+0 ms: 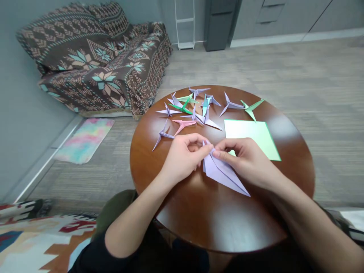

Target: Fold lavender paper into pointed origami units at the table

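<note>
My left hand (183,154) and my right hand (246,159) meet over the middle of a round brown wooden table (213,223). Both pinch the upper end of a lilac folded paper piece (223,172), a long kite-like shape whose sharp tip points toward me and to the right. The paper lies low, close to the tabletop. My fingers are closed on its folded edges.
Several finished folded paper shapes (196,108) in lilac, green, pink and teal lie across the table's far side. A stack of light green square sheets (251,134) lies right of them. A sofa with a patterned throw (99,57) stands far left, a pastel mat (85,138) on the floor.
</note>
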Tool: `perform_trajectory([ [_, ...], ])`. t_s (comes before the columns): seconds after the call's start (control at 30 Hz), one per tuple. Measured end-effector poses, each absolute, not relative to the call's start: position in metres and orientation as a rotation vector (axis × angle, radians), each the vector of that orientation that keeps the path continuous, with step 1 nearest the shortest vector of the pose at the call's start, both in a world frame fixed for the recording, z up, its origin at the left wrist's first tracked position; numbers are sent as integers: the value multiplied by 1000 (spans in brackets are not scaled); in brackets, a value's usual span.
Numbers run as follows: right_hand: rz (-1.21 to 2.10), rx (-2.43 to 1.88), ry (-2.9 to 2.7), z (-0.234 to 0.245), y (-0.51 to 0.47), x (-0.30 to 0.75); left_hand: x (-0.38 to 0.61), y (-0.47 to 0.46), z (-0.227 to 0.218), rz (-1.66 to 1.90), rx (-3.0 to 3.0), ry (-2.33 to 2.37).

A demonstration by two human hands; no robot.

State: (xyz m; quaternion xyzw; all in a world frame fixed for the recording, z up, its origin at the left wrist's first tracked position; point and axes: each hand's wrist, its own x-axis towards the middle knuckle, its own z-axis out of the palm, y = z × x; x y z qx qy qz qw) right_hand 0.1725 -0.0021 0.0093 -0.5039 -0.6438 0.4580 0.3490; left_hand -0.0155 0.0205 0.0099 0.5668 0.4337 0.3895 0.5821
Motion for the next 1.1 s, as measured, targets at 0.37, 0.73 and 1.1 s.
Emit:
perform_trajectory([
  [0.37,1043,-1251,-1675,10,-5,172,-17,18,12,854,1330,982],
  [0.73,1022,-1280,-1707,12,-4,173,-37,35,17,997,1404,1040],
  [1.1,1061,-1299,-1703,12,-1,173,-34,35,17,936,1399,948],
])
